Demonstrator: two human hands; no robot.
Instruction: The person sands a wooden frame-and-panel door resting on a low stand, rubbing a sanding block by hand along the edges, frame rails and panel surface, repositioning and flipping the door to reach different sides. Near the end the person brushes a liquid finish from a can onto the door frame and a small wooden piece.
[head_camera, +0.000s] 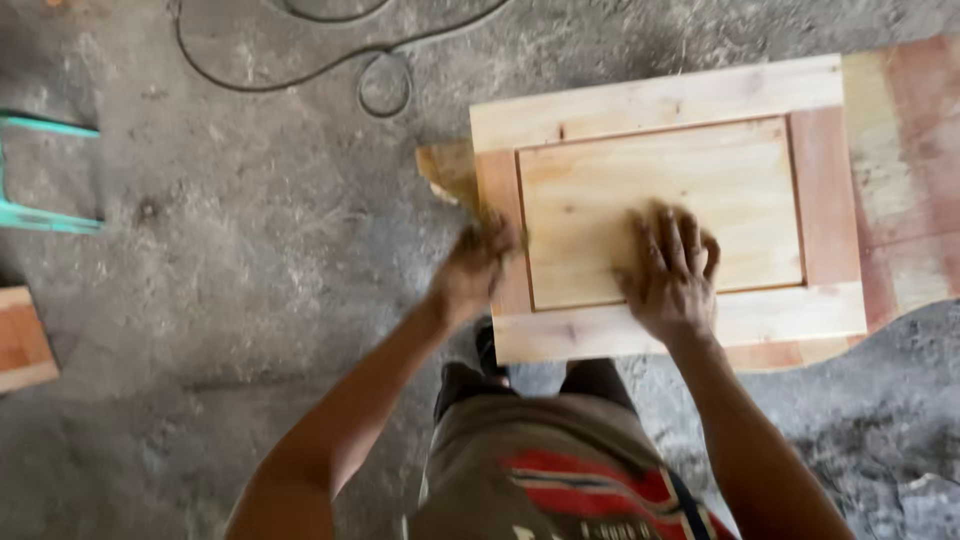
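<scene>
On a low stand over the dusty concrete floor (230, 260) lies a framed wooden panel (660, 200), a pale recessed board set inside a thicker frame, its long axis running left to right across the view and tilted slightly up to the right; the right hand (672, 272) lies flat on the lower part of the recessed board, fingers spread and pressed down, fingertips pointing away from the person toward the far rail; the left hand (475, 268) is at the panel's left edge, against the left upright of the frame, closed around something small, though motion blur hides what it grips and how the fingers sit, so that cannot be told; the panel thus lies ahead of and under both hands, the right hand fully over it, the left only at its border; a chipped wooden offcut (447, 172) pokes out just beyond the left edge, near the left hand; a black cable (330, 60) loops on the floor well beyond, a turquoise frame (40, 170) stands at far left, and a reddish plank (915, 170) lies under the panel's right side.
</scene>
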